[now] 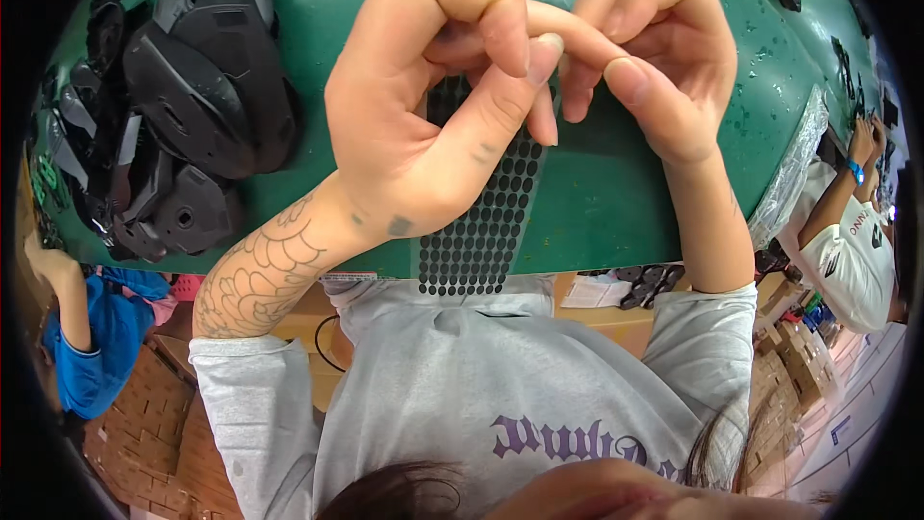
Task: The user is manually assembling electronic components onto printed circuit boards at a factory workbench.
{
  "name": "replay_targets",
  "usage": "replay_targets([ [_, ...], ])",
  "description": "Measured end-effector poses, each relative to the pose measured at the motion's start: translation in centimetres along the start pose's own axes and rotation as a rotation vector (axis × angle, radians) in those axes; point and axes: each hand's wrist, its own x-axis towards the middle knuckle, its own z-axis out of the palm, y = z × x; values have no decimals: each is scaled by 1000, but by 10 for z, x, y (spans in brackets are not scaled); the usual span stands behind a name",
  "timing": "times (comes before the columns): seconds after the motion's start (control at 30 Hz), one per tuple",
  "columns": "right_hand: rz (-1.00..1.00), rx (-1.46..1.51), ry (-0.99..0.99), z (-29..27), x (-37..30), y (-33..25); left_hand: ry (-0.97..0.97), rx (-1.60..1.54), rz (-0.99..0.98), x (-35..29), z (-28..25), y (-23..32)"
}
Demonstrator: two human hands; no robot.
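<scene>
Both my hands are raised close together over the green table, their fingertips meeting. My left hand (433,96) has its fingers curled and its thumb pressed in against them. One of its fingers seems to reach across to my right hand (664,58), whose thumb and fingers are pinched at that fingertip. Anything held there is hidden or too small to make out. Below the hands lies a clear sheet with rows of small round black pads (472,241), its lower end at the table's near edge. My left hand and wrist cover part of it.
A heap of black plastic shells (212,77) fills the left side of the green table (597,202). Clear plastic wrap (789,164) lies at the right edge. Co-workers' arms show at far left and far right. Cardboard boxes (799,366) stand at lower right.
</scene>
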Motion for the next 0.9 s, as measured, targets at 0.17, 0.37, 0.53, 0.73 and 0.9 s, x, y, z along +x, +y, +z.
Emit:
replay_targets([
  [0.17, -12, 169, -49, -1, 0, 2, 45, 11, -72, -1, 6, 6],
  [0.37, 168, 226, -84, -12, 5, -7, 134, -248, -86, -1, 7, 3],
  [0.53, 610, 417, -99, -18, 13, -27, 206, -361, -93, -3, 5, 4],
  [0.73, 609, 316, -165, -12, 13, -30, 144, -1, -51, -6, 7, 6],
  [0.9, 448, 278, -174, -6, 9, -20, 68, 61, 30, -8, -1, 4],
])
